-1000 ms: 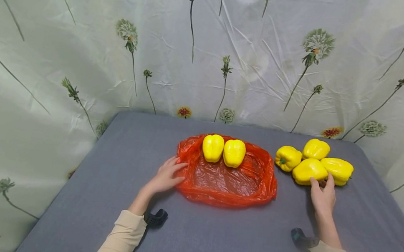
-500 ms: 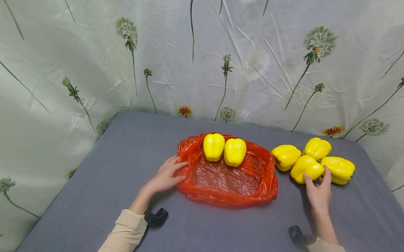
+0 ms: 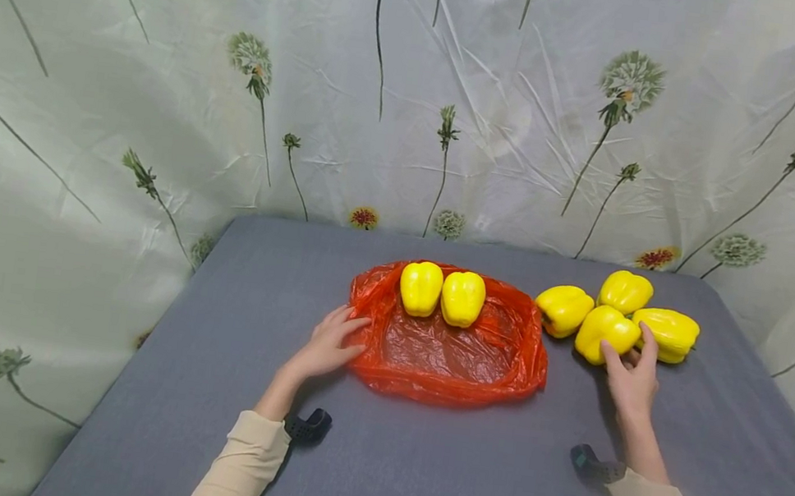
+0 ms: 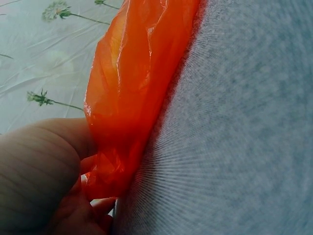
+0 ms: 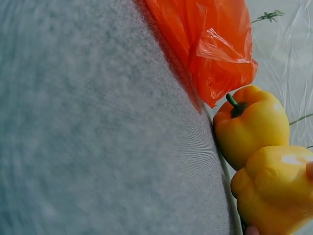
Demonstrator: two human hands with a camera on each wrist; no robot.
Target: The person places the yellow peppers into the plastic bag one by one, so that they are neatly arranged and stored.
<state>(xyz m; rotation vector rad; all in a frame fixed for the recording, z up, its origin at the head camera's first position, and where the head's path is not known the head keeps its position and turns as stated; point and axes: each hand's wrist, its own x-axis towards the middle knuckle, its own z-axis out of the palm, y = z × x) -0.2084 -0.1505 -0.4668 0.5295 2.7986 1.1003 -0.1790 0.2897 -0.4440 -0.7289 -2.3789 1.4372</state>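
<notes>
The right hand (image 3: pixel 632 387) has its grip clamped on the held pepper (image 3: pixel 607 337): the thumb bears on the near side, and the fingers curl around the right side. The held pepper is located at the near edge of a cluster on the right part of the surface (image 3: pixel 444 477). Three more yellow peppers complete this cluster: the left pepper (image 3: pixel 563 311), the far pepper (image 3: pixel 625 292) and the right pepper (image 3: pixel 667 335). Seen from the right wrist, the left pepper has its green stem (image 5: pixel 236 106) directed toward the bag (image 3: pixel 443 390).

The bag is red, thin plastic, spread open at the middle of the surface, its right end just beside the left pepper. Two yellow peppers occupy its far side: the inner pepper (image 3: pixel 462 298) and, adjacent on the left, the outer pepper (image 3: pixel 420 289).

The left hand (image 3: pixel 323 346) is set at the left end of the bag, in contact with the plastic. Its thumb and fingers stand apart; the film covers the tips in the left wrist view, so I cannot tell whether this grip pinches the bag.

Each forearm wears a beige sleeve, with a dark curved band at each wrist. The surface is grey cloth. A pale backdrop (image 3: pixel 418 77) printed with dandelions hangs behind it.
</notes>
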